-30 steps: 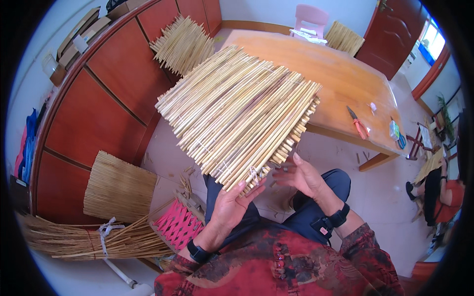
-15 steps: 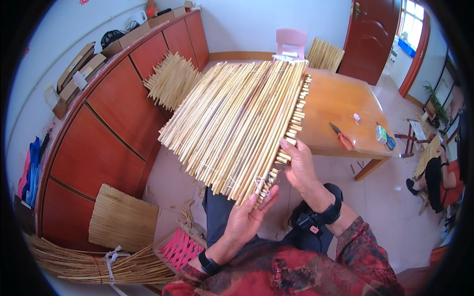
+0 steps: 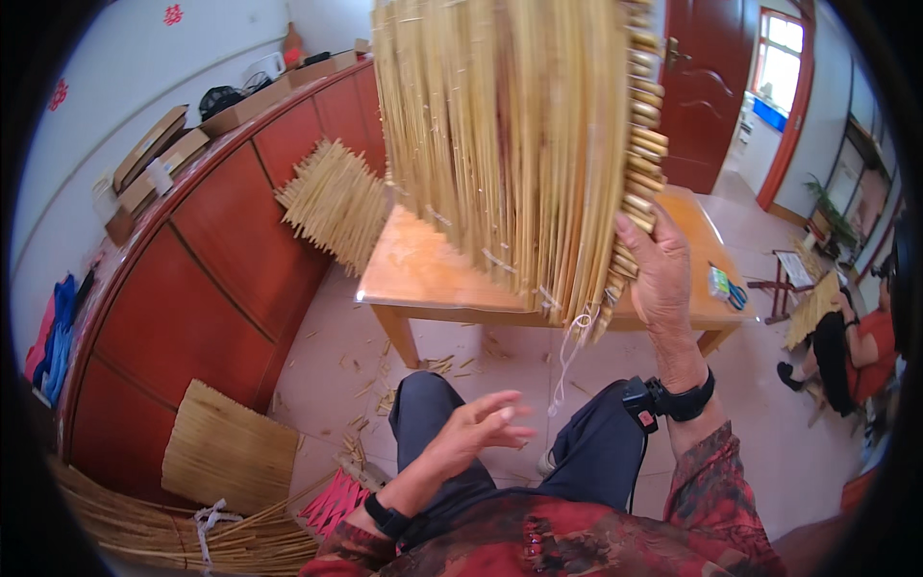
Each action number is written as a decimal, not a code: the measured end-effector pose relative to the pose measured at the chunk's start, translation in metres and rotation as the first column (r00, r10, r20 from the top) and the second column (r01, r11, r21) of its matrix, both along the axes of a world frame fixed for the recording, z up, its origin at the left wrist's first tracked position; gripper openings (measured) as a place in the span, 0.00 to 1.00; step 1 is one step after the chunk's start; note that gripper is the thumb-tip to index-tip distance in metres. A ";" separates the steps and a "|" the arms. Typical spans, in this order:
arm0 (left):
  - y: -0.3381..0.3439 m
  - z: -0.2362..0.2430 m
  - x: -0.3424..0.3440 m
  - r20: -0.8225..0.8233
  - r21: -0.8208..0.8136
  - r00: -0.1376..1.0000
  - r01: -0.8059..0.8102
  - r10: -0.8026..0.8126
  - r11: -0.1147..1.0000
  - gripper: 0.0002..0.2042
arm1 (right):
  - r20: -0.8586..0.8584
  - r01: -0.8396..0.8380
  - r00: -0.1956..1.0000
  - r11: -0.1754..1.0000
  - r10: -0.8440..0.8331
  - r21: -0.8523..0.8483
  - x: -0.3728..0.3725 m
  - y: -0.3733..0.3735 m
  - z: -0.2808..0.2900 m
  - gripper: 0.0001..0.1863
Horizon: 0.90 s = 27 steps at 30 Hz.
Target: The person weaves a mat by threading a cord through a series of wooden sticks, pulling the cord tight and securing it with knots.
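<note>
A stalk mat (image 3: 500,154), made of pale straw-coloured stalks tied with thread, hangs upright in front of me, its top cut off by the picture's edge. My right hand (image 3: 663,264) grips its right edge near the lower corner, thumb on the front face. Along that edge the stalk ends stick out in a thick, uneven row. From the bottom corner a loose white string (image 3: 567,370) dangles. Below the mat and apart from it, my left hand (image 3: 476,428) is empty, fingers stretched out and slightly blurred, over my lap.
Behind the mat stands a wooden table (image 3: 413,255) bearing scissors (image 3: 736,296) and a small box (image 3: 718,282). Other mats (image 3: 332,207) lean by red cabinets (image 3: 212,260). A stalk bundle (image 3: 125,519) and pink-webbed stool (image 3: 336,502) are lower left. Another person (image 3: 856,346) sits right. Stalk scraps litter the floor.
My right hand has lifted the mat higher and turned it more upright. My left hand has let go of the lower corner and dropped toward my lap. The string now hangs free.
</note>
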<state>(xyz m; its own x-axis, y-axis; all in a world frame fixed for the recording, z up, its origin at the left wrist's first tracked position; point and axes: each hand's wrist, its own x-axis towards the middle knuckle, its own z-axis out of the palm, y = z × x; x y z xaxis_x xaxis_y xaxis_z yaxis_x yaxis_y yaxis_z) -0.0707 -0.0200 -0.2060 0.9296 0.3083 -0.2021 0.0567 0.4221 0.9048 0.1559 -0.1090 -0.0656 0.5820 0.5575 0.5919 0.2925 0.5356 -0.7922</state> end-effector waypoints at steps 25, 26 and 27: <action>0.008 -0.084 -0.024 -0.163 -0.498 0.762 -0.611 0.626 0.615 0.19 | 0.589 -0.111 0.694 0.870 0.413 -0.480 -0.084 -0.066 -0.231 0.09; 0.010 -0.083 -0.024 -0.156 -0.486 0.755 -0.620 0.637 0.616 0.19 | 0.551 -0.111 0.727 0.861 0.411 -0.496 -0.081 -0.068 -0.234 0.10; 0.009 -0.079 -0.024 -0.151 -0.473 0.751 -0.626 0.643 0.620 0.19 | 0.535 -0.119 0.738 0.861 0.410 -0.495 -0.082 -0.068 -0.239 0.10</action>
<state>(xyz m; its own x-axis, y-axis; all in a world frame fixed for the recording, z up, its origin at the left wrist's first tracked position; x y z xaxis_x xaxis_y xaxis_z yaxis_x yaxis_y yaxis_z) -0.0952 -0.0113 -0.2847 0.5476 0.6980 -0.4615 -0.4123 0.7050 0.5771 0.0739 -0.1766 -0.3051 -0.0296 0.8971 0.4407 0.6779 0.3420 -0.6507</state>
